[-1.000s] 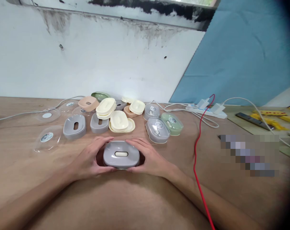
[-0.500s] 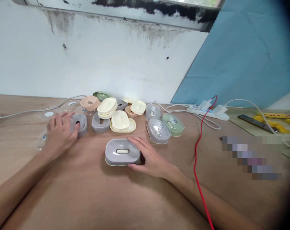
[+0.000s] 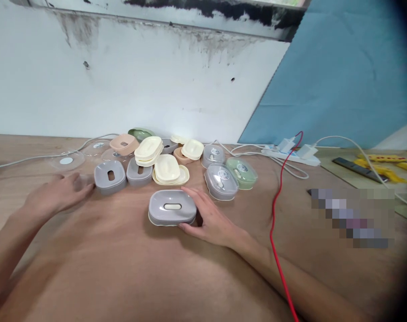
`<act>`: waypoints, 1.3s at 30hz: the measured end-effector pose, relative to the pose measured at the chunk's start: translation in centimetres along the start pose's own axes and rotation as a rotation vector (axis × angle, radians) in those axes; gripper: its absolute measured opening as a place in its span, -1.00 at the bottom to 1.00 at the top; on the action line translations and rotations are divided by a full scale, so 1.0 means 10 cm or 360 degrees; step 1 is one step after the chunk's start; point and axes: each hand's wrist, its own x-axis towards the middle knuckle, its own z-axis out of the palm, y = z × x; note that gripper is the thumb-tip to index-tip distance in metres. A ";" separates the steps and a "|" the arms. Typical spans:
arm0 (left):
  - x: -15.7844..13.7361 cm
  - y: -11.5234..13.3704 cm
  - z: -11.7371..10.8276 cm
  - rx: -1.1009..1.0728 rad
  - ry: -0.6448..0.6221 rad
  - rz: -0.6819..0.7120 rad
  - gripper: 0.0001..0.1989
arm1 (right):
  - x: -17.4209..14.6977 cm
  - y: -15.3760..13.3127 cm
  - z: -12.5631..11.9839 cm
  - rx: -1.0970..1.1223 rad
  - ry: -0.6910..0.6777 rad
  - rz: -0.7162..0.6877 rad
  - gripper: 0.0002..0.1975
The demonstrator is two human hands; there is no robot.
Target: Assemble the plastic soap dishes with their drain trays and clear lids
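My right hand (image 3: 212,219) grips the right end of a grey oval soap box (image 3: 171,214), thumb at the near side and fingers at the far side. The box has a cream pill-shaped piece in its central slot and a cream rim below. My left hand (image 3: 57,193), fingers apart, is over a clear lid (image 3: 84,181) that it partly hides; whether it presses on the lid I cannot tell. Just right of that hand lie a grey slotted shell (image 3: 109,177) and a second grey shell (image 3: 139,173).
Cream trays (image 3: 168,167), a peach shell (image 3: 124,144) and further clear lids (image 3: 66,160) lie behind. Lidded grey boxes (image 3: 221,181) and a green one (image 3: 242,173) stand right of centre. A red cable (image 3: 273,223) crosses the table near a power strip (image 3: 290,155).
My left hand has let go of the grey slotted shell and moved left and down to the clear lid. My right hand still holds the soap box, with its near side slightly raised.
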 end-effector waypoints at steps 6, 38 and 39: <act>-0.10 0.52 -0.34 0.0082 0.0167 -0.0325 -0.21 | 0.01 0.05 0.03 0.0067 0.0068 -0.0037 0.01; -0.57 1.60 0.32 -0.1189 -0.0009 0.1155 -0.19 | 0.01 0.05 0.03 0.0266 0.0191 -0.0325 -0.40; -0.57 1.62 0.31 -0.1198 -0.0004 0.1158 -0.21 | 0.01 0.05 0.02 0.0287 0.0175 -0.0299 -0.40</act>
